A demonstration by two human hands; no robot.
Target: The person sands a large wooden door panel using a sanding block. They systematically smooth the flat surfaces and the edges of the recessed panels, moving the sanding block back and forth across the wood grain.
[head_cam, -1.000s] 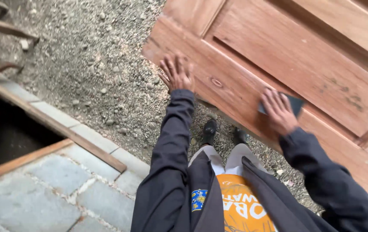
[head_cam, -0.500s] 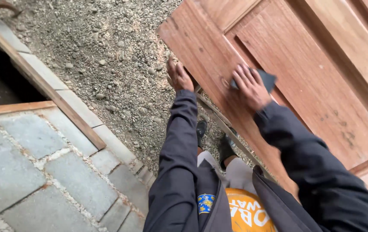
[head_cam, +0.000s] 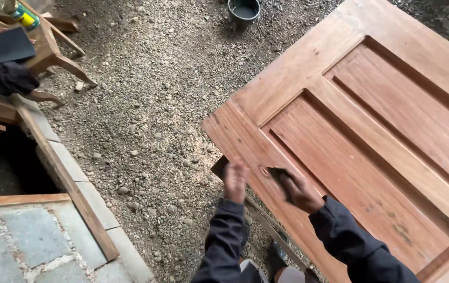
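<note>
A large panelled wooden door (head_cam: 371, 136) lies flat and raised off the gravel ground (head_cam: 145, 105), and the person stands at its near corner, both dark sleeves reaching forward. The right hand (head_cam: 299, 189) presses down on the door's outer frame rail, just in from the corner, with a dark sanding pad (head_cam: 279, 175) clamped under its fingers; the pad lies flat against the wood beside a small round knot. The left hand (head_cam: 235, 181) sits at the very edge of the door, at the same corner, blurred; its fingers curl over the edge, and a dark scrap shows just behind it, though I cannot tell whether the hand grips it or only the wood. The two hands are close together but not touching.

Beyond the far end of the door, a dark bucket (head_cam: 244, 9) stands on the gravel. Well away from the door, towards the upper left, a low wooden worktop (head_cam: 46, 44) carries a black sheet (head_cam: 10, 44), a bundled dark cloth (head_cam: 12, 78) and a spray can (head_cam: 22, 13). On the side of the gravel away from the door, a stone kerb with a timber strip (head_cam: 69, 183) borders grey paving slabs (head_cam: 20, 246).
</note>
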